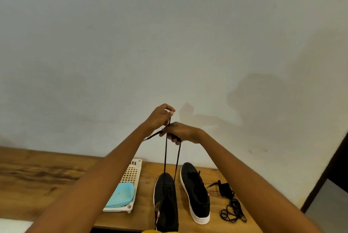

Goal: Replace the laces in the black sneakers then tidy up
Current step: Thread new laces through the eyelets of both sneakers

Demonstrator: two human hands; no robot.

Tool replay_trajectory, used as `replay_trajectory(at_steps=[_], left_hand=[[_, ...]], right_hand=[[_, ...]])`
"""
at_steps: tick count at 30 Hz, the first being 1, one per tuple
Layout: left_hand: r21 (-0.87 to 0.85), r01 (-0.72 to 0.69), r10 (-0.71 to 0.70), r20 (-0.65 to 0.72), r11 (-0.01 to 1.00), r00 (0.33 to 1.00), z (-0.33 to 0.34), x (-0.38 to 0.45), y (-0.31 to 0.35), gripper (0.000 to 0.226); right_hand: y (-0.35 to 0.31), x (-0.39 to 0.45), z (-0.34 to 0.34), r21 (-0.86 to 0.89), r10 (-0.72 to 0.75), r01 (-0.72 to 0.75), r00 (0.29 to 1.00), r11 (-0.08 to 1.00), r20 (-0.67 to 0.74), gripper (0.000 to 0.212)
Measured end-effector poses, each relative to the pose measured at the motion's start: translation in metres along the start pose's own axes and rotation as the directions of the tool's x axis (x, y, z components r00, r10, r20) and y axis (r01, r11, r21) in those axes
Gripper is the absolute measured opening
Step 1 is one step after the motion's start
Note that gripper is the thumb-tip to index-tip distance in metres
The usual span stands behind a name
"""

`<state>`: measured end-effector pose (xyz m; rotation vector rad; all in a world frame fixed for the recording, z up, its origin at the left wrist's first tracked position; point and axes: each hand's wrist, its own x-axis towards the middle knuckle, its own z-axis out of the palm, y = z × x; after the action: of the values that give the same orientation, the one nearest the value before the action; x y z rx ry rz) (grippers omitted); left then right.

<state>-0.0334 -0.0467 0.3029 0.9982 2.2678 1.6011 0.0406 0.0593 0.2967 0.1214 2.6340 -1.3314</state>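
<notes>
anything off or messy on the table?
Only the loose black laces, which lie in a tangled heap on the table right of the right sneaker. The left sneaker hangs by its lace, both hands pulling it up.

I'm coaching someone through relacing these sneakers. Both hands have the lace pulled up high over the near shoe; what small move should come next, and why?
Probably even out the two ends before threading further. The left hand and right hand both pinch the lace, whose two strands rise taut from the near sneaker, so it seems seated in only the lowest eyelets.
</notes>
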Motion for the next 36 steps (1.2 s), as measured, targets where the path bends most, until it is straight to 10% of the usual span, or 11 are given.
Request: replay_trajectory(at_steps=[4, 11, 16, 21, 25, 29, 31, 33, 36], left_hand=[[-0.397, 0.208, -0.184, 0.099, 0.894, 0.978, 0.003, -0.002, -0.017, 0.053], [-0.285, 0.307, -0.211, 0.321, 0.908, 0.923, 0.020, -0.002, -0.027, 0.043], [-0.245, 0.320, -0.216, 0.370, 0.915, 0.903, 0.020, 0.003, -0.027, 0.029], [-0.296, 0.336, -0.149, 0.510, 0.894, 0.847, 0.014, -0.002, -0.044, 0.030], [-0.090, 0.206, -0.161, 0.360, 0.974, 0.919, 0.017, -0.001, -0.058, 0.011], [-0.261, 0.112, -0.130, -0.053, 0.959, 0.990, 0.020, 0.004, -0.084, 0.011], [-0.548, 0.130, -0.262, -0.170, 0.826, 0.950, 0.023, 0.004, -0.101, 0.019], [-0.882, 0.080, -0.455, -0.160, 0.464, 0.876, 0.027, -0.001, -0.116, 0.030], [-0.982, -0.005, -0.668, -0.131, 0.187, 0.733, 0.022, -0.008, -0.147, 0.030]], right_hand=[[0.015, -0.012, -0.012, -0.029, -0.071, 0.071, 0.997, 0.997, -0.015, 0.044], [0.029, -0.012, -0.029, -0.247, -0.201, 0.179, 0.977, 0.952, -0.068, 0.018], [0.036, -0.009, -0.025, -0.801, -0.489, 0.149, 0.850, 0.580, -0.196, 0.012], [0.058, 0.000, -0.009, -0.927, -0.695, 0.059, 0.680, 0.370, -0.234, 0.017], [0.067, 0.006, -0.008, -0.915, -0.762, 0.133, 0.605, 0.381, -0.229, 0.016], [0.082, 0.005, -0.017, -0.761, -0.640, 0.066, 0.591, 0.646, -0.492, 0.007], [0.099, 0.005, -0.021, -0.731, -0.467, -0.100, 0.708, 0.675, -0.529, 0.005], [0.119, 0.002, -0.021, -0.786, -0.233, -0.305, 0.842, 0.538, -0.486, 0.011], [0.156, -0.008, -0.017, -0.814, 0.091, -0.465, 0.881, 0.348, -0.464, 0.021]])
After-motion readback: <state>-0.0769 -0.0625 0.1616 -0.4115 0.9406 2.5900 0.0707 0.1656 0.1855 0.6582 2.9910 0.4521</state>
